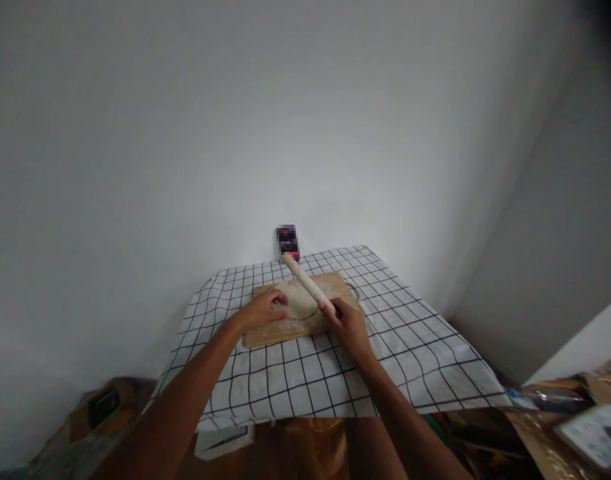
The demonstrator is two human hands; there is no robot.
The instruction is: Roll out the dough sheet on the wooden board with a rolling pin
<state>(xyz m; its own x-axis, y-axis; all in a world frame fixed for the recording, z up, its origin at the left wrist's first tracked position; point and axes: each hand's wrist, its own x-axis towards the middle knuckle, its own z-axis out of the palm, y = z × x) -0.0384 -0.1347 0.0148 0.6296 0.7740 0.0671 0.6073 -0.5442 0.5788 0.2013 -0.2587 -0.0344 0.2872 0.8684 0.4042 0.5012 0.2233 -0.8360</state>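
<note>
One hand, the right (349, 327), grasps the rolling pin (310, 285) above the dough (296, 301); the left hand (265, 308), loosely curled, is at its left edge.

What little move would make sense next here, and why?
Perhaps bring the left hand to the rolling pin's far end: the right hand grips only the near end, while the left, beside the dough, is off the pin.

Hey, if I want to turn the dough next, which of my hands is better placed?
Left, I'd say: your left hand is at the dough's edge and holds no tool, while your right hand grips the rolling pin.
</note>
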